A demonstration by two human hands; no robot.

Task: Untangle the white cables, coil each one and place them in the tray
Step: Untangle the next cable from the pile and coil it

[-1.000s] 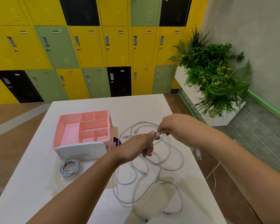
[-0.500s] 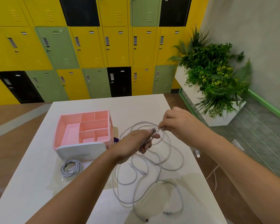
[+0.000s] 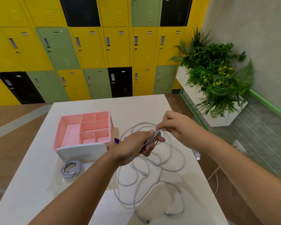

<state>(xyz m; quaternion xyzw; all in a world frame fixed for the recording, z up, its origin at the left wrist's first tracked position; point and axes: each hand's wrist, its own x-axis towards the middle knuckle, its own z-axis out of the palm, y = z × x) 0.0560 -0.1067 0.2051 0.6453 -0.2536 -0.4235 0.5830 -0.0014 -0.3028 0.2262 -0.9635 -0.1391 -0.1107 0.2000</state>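
- Now our L grip (image 3: 133, 147) is clamped round a bunch of white cable (image 3: 152, 137), held above the worktop (image 3: 31, 192).
- Our R grip (image 3: 177, 127) pinches the same bunch at its far end.
- Other cables (image 3: 158, 180) lie in loose tangled loops on the worktop, below and near both hands.
- One coil (image 3: 71, 168) sits on the worktop just in front of our pink tray (image 3: 58, 133), not in it.
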